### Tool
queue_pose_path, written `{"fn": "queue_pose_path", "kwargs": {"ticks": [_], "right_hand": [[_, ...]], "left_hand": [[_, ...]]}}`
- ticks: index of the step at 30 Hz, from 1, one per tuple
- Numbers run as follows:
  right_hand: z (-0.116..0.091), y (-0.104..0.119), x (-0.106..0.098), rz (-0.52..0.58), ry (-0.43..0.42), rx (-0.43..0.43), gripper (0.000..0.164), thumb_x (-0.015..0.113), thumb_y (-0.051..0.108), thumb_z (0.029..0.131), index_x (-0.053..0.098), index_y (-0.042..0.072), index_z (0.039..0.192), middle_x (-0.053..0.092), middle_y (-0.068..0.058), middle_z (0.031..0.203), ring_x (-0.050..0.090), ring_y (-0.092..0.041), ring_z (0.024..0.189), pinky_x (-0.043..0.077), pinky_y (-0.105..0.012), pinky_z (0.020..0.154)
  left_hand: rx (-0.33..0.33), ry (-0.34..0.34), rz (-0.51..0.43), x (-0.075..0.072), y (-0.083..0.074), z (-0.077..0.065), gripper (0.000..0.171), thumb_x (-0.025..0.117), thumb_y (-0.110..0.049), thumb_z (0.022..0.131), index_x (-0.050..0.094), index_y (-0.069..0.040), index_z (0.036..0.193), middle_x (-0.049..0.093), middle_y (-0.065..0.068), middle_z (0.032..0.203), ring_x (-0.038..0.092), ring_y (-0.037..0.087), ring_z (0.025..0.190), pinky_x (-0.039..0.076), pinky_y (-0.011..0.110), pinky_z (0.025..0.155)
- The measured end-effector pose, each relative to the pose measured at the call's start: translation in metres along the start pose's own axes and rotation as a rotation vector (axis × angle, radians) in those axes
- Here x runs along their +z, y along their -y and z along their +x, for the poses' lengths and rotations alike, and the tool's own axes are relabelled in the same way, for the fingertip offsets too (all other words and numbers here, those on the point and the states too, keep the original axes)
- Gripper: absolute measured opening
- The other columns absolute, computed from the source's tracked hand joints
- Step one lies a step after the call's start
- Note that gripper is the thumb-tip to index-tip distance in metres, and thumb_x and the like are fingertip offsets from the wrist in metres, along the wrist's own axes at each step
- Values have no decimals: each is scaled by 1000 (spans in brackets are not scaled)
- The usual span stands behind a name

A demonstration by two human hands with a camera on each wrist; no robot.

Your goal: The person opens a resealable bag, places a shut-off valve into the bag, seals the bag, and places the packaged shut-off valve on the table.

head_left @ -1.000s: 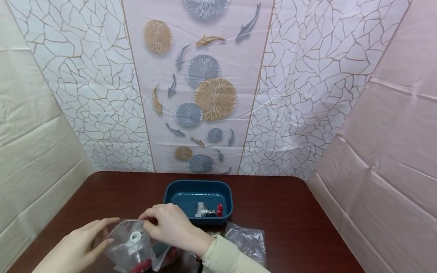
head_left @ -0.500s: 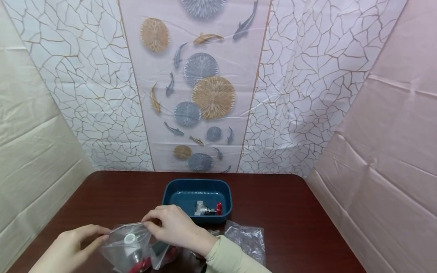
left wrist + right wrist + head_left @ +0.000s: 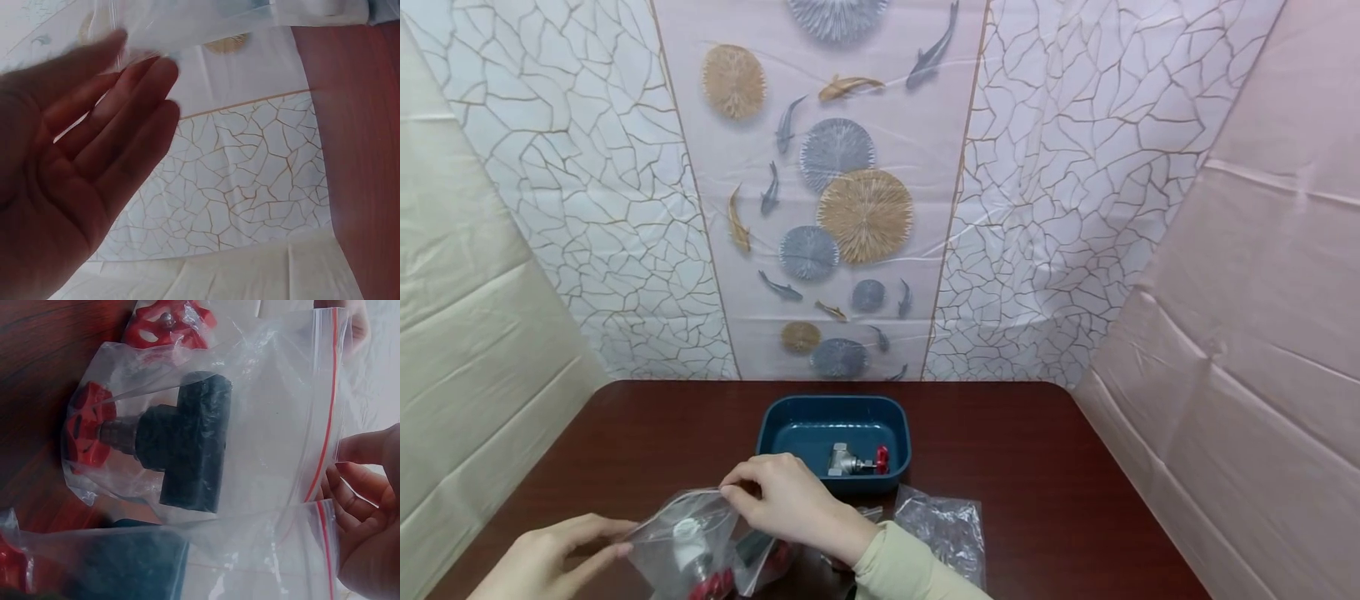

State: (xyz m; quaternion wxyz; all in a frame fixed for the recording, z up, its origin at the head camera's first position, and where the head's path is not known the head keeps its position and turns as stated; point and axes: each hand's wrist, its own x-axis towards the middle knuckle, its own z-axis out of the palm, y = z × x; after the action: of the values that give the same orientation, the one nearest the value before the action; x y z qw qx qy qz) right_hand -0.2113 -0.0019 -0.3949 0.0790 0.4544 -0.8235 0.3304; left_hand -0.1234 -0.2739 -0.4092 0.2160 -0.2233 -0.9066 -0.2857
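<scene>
While left hand [image 3: 553, 554] and right hand [image 3: 790, 500], fingers half-curled, pinch bag [image 3: 658, 533] near-left of tray [image 3: 805, 437], opening seems underway. Next likely calls for reaching inside.

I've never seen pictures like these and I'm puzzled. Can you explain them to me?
There's no robot here, just a person's bare left hand and right hand. The wide picture comes from a camera on the head; the other two come from cameras on the wrists, one each. The hands hold a clear bag by its top edge, with a red-wheeled valve inside. On the brown table sits a blue tray with another valve in it. A crinkled bag lies nearer, to the right.
</scene>
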Motion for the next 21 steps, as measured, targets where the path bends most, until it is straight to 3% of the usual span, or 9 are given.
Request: {"fn": "queue_pose_path", "kwargs": {"ticks": [3, 6, 12, 15, 21], "right_hand": [[-1, -3, 0, 22, 1, 1, 22, 49, 31, 97, 69, 22, 100, 56, 22, 81, 42, 12, 56, 37, -9, 52], [-3, -5, 0, 57, 44, 12, 26, 47, 36, 97, 68, 23, 104, 54, 21, 82, 43, 10, 58, 38, -10, 53], [-5, -10, -5, 82, 168, 35, 30, 54, 42, 92, 66, 21, 110, 55, 21, 86, 48, 11, 68, 41, -9, 59], [-6, -12, -6, 55, 168, 18, 24, 58, 36, 91, 67, 21, 107, 59, 21, 89, 48, 12, 66, 40, -9, 57], [-9, -15, -9, 35, 154, -2, 21, 55, 32, 93, 70, 22, 103, 63, 20, 92, 48, 13, 63, 39, -9, 54]], "left_hand": [[87, -91, 48, 1, 3, 2, 31, 80, -1, 65, 70, -22, 85, 63, -18, 84, 59, -5, 74, 42, 6, 56], [110, -117, 92, 2, 5, 2, 32, 81, -1, 63, 69, -24, 82, 62, -20, 82, 58, -5, 72, 41, 6, 56], [84, -124, 165, 2, 6, 2, 29, 82, -6, 62, 69, -25, 80, 60, -23, 79, 57, -5, 68, 39, 7, 55], [86, -125, 199, 0, 6, 2, 27, 83, -9, 62, 69, -25, 79, 57, -25, 77, 56, -6, 66, 38, 9, 55], [173, -158, 259, -2, 9, 2, 30, 83, -14, 57, 67, -28, 78, 54, -27, 75, 53, -7, 63, 37, 13, 52]]}}
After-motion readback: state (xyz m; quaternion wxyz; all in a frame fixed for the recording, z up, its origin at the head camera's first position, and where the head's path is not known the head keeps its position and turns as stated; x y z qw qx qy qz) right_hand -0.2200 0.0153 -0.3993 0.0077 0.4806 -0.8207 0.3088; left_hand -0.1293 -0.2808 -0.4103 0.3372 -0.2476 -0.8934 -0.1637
